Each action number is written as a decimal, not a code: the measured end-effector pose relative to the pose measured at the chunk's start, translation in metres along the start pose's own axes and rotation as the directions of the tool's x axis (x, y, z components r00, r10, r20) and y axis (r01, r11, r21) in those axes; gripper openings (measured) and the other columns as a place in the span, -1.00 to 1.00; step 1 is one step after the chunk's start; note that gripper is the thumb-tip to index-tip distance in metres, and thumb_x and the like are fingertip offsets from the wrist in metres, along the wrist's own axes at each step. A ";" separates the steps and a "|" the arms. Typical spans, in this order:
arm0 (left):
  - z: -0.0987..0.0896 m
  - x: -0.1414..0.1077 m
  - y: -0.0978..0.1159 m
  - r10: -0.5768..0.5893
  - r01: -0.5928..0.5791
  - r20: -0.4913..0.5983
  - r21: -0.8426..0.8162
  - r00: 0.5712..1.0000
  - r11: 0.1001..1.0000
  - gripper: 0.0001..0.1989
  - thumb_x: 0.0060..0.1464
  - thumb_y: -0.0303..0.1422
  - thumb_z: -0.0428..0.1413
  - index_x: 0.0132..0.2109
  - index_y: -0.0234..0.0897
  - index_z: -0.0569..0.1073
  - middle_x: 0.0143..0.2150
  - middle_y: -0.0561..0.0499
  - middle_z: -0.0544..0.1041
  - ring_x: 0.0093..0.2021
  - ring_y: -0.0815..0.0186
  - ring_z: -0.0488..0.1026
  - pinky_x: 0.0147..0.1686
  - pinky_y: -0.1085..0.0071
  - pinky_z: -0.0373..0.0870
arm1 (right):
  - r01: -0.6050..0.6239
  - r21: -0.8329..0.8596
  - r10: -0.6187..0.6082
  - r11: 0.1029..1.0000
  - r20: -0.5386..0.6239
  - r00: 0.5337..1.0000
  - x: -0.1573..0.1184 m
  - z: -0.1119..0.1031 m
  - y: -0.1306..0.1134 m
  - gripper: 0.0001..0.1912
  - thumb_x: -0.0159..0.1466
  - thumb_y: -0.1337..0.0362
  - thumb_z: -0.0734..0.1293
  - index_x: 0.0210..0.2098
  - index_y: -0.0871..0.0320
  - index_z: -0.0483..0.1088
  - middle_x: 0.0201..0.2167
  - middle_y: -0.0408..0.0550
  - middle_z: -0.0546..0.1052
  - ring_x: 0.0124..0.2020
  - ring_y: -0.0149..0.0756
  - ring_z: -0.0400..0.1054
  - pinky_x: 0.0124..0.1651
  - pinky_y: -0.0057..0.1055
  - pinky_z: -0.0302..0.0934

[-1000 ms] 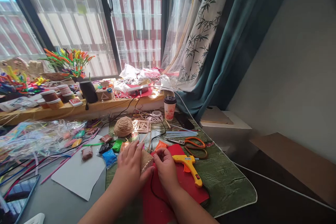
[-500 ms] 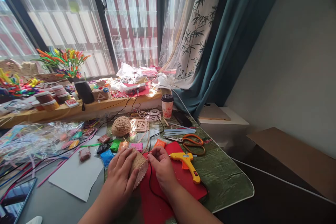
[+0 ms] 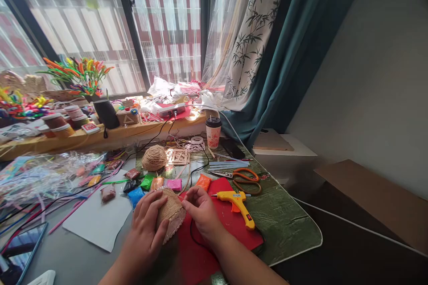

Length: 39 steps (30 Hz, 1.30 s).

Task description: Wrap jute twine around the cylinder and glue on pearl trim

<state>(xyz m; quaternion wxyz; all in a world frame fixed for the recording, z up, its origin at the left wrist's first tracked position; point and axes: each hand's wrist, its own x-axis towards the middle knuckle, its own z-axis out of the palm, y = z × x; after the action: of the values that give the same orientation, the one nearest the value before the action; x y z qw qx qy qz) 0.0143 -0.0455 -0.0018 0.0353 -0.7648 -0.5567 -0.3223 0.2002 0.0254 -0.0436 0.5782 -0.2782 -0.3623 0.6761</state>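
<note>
A twine-wrapped piece [image 3: 171,208] with a pale, scalloped edge is tilted above the table. Around its left side wraps my left hand [image 3: 149,220], thumb on the near face. The fingertips of my right hand [image 3: 201,212] are pinched together at the piece's right edge; whatever lies between them is too small to make out. Just right of my right hand, a yellow glue gun [image 3: 239,204] lies on a red sheet [image 3: 230,227]. A ball of twine [image 3: 154,158] sits behind the piece.
Orange-handled scissors [image 3: 247,180] and pale glue sticks [image 3: 228,165] lie at the back right. A paper cup [image 3: 213,133] stands behind them. Coloured packets [image 3: 147,181] sit beyond my left hand. A white sheet [image 3: 98,220] and a phone [image 3: 25,249] are leftward.
Both hands have shifted slightly left with the piece, which now shows more of its wrapped face. My right fingertips have moved closer to its edge.
</note>
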 end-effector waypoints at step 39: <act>0.011 0.029 0.002 -0.190 0.195 0.084 -0.045 0.978 0.980 -0.45 0.29 -0.01 0.15 0.30 -0.15 0.44 0.38 -0.24 0.43 0.42 -0.16 0.33 0.36 -0.26 0.31 | 0.083 -0.113 -0.079 0.990 0.042 0.996 -0.007 0.006 -0.011 -0.70 0.10 0.26 0.60 -0.26 0.05 0.46 -0.39 -0.21 0.48 -0.35 -0.29 0.35 -0.21 -0.36 0.27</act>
<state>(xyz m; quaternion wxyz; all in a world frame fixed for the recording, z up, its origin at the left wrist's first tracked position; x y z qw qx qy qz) 0.0259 -0.0177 0.0059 -0.0382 -0.7201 -0.6205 -0.3083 0.2029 0.0178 -0.0316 0.5812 -0.2834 -0.4223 0.6353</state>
